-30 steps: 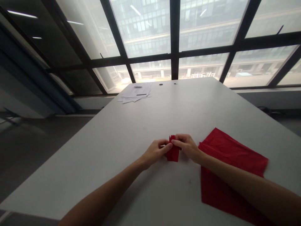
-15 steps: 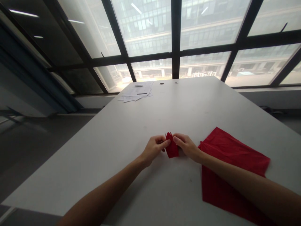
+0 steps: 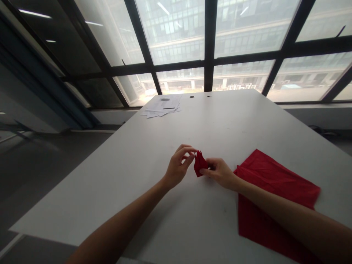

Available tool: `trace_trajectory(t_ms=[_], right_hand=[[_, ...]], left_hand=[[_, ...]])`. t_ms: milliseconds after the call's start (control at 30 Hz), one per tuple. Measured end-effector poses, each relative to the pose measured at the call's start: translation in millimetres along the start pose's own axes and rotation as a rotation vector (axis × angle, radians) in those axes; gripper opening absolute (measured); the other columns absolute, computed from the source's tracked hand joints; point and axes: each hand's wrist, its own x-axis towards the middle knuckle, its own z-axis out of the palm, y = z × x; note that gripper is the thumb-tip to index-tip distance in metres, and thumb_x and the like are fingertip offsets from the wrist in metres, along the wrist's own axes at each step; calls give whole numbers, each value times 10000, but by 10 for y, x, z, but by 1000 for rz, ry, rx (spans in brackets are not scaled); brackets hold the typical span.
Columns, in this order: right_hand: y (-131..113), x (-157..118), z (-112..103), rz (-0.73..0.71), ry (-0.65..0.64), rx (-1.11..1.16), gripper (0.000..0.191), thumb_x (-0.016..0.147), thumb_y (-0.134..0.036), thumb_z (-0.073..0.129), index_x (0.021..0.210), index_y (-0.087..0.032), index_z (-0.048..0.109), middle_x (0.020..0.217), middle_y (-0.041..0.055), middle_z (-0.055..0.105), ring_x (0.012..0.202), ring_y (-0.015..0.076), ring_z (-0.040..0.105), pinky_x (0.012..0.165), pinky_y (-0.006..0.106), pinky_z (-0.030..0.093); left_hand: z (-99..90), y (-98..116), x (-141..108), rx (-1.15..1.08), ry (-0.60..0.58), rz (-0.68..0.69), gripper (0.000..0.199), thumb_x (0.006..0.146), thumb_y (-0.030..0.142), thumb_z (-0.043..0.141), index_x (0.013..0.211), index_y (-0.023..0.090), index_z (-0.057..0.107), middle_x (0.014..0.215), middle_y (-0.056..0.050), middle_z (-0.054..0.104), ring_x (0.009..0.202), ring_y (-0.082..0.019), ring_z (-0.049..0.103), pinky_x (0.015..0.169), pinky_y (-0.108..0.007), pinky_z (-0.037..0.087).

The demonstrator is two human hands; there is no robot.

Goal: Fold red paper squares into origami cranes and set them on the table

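Red pc (image 3: 200, 165): small, folded, jagged pts at top.
R hand (image 3: 220, 172): R of red pc, gripping its lower R side, thumb in front.
L hand (image 3: 176, 167): L of red pc, fingers bent, index tip by its top pts; contact unclear.
Red sheet (image 3: 283, 178): lg, creased, R of red pc.
Papers (image 3: 158, 110): white, overlapping, well beyond red pc, to L.
Tbl (image 3: 148, 154): white, all round red pc.
Windows (image 3: 181, 81): beyond red pc, dk-framed.

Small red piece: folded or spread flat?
Folded: the small red piece is compact with several pointed tips, pinched in the right hand.
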Motion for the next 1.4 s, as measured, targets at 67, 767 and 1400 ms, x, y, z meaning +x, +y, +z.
trace_trajectory(t_ms=[67, 767, 1400], right_hand=[[-11, 0, 1, -2, 0, 3, 178, 792, -295, 718, 887, -145, 724, 768, 13, 667, 683, 156, 557, 632, 273, 428], [-51, 19, -68, 72, -111, 118, 212, 759, -307, 755, 873, -132, 723, 747, 10, 668, 675, 148, 565, 631, 260, 428], [-15, 13, -79, 55, -83, 164, 271, 762, -356, 767, 890, -123, 713, 677, -6, 597, 588, 109, 455, 541, 242, 328]], left_hand=[[-10, -8, 5, 3, -9, 9, 160, 912, 332, 638, 993, 199, 676, 1074, -74, 589, 946, -174, 587, 768, -263, 490], [-91, -142, 25, -190, -223, 26, 147, 887, 261, 688, 1012, 184, 675, 1046, -74, 554, 898, -160, 549, 738, -264, 466], [-127, -108, 48, 121, -94, 201, 3, 879, 178, 670, 877, 179, 669, 906, -53, 639, 810, -144, 591, 701, -275, 488]])
